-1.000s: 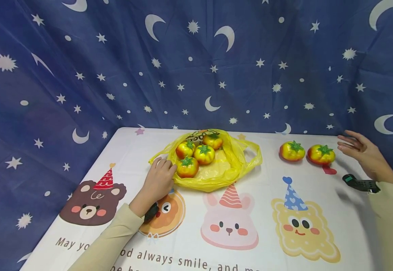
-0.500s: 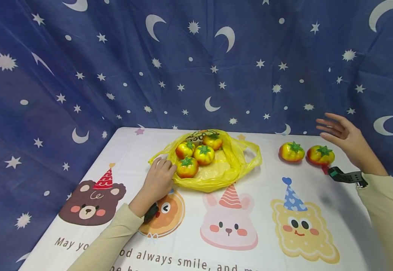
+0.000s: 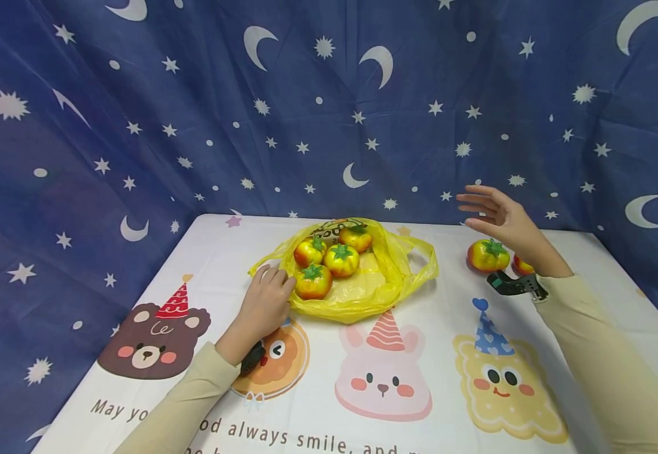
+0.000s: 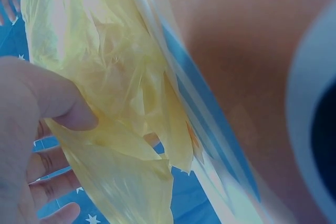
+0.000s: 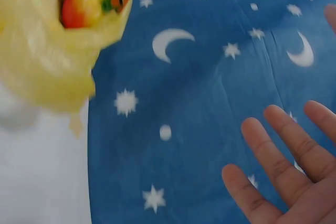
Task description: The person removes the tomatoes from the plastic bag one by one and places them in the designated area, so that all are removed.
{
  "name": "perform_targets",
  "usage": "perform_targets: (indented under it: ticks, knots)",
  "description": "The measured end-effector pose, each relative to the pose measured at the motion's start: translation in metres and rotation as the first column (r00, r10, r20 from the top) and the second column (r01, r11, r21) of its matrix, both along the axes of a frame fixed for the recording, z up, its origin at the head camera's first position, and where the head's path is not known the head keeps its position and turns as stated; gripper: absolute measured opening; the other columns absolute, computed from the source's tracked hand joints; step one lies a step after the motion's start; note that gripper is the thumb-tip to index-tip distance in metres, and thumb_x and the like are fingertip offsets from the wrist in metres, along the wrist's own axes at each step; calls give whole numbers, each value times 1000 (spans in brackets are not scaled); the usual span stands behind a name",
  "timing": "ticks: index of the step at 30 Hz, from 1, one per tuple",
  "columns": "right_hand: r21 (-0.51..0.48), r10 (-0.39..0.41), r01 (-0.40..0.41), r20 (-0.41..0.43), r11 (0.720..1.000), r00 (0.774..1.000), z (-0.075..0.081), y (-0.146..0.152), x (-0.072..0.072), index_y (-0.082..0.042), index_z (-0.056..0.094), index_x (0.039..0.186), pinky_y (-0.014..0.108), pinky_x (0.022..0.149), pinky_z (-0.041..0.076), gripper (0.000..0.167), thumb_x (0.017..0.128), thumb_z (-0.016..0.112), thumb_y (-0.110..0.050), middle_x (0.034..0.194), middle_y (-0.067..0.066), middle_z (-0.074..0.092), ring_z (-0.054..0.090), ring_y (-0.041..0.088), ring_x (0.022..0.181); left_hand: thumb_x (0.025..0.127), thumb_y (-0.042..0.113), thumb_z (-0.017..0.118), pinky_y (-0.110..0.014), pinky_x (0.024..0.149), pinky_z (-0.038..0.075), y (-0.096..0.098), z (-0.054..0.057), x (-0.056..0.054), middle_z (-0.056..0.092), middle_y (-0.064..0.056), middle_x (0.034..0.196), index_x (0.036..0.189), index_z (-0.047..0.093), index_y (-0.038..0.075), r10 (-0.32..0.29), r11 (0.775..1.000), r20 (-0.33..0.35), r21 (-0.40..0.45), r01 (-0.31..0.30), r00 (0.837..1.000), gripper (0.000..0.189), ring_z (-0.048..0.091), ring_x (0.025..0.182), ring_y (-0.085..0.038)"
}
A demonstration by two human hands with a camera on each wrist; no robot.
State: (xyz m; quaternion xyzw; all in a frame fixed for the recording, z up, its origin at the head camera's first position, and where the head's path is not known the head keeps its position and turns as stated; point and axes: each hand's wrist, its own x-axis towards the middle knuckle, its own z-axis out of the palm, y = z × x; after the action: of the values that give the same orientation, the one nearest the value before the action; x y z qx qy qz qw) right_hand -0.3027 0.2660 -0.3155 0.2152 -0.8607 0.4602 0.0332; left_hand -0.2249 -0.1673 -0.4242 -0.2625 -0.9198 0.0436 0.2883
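A yellow plastic bag (image 3: 357, 306) lies on its side with its mouth spread, holding several red-and-yellow toy tomatoes (image 3: 342, 259) with green star-shaped tops. My left hand (image 3: 265, 299) pinches the bag's left edge; in the left wrist view the thumb (image 4: 73, 111) presses on the film and the fingers are behind it. My right hand (image 3: 505, 221) is raised above the table to the right of the bag, fingers apart and holding nothing. Below it sits a loose toy tomato (image 3: 487, 255); another toy tomato (image 3: 522, 266) is mostly hidden behind the right wrist.
The white tablecloth (image 3: 397, 435) carries printed cartoon figures and lettering. Behind the table hangs a dark blue curtain (image 3: 306, 94) with moons and stars, close to the back edge. A black wrist strap (image 3: 516, 285) sits on the right wrist.
My right hand has moved left from beyond the two loose toy tomatoes to above them, rising a little, and its wrist now covers part of one. The left hand and the bag stay put.
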Motion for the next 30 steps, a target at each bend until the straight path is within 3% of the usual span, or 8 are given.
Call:
perform_targets:
  ticks: [7,10,21,30]
  knots:
    - [0,108,-108,19,994,994,-2,-39,-12,-17,38,141,11,88,45,57,89,62,-18,141,12,46,50,21,125,69,3,63,-48,98,41,0,-1,1,58,-9,86,87,60,7,2,1000,6,-1,-2,1000,19,57,95,-30]
    - [20,166,-166,17,986,986,-4,-53,-18,-12,39,140,20,95,46,57,88,63,-18,140,14,47,48,29,126,69,3,63,-48,98,41,-1,-1,1,58,-9,86,87,60,7,4,1000,7,-4,-4,1000,19,56,94,-30]
    - [3,321,-322,83,947,944,-16,-104,-35,-7,47,134,44,100,44,52,86,65,-15,134,16,53,52,31,123,68,4,64,-48,97,42,-1,-1,0,57,-9,85,86,59,8,-3,1000,-9,3,3,1000,19,57,96,-31]
    - [-8,387,-388,112,922,915,-34,-137,-42,-1,47,132,53,100,41,52,84,66,-7,133,21,52,51,38,121,69,3,64,-47,98,41,0,0,1,57,-9,86,87,59,7,-1,1000,5,6,1,1000,19,57,97,-30]
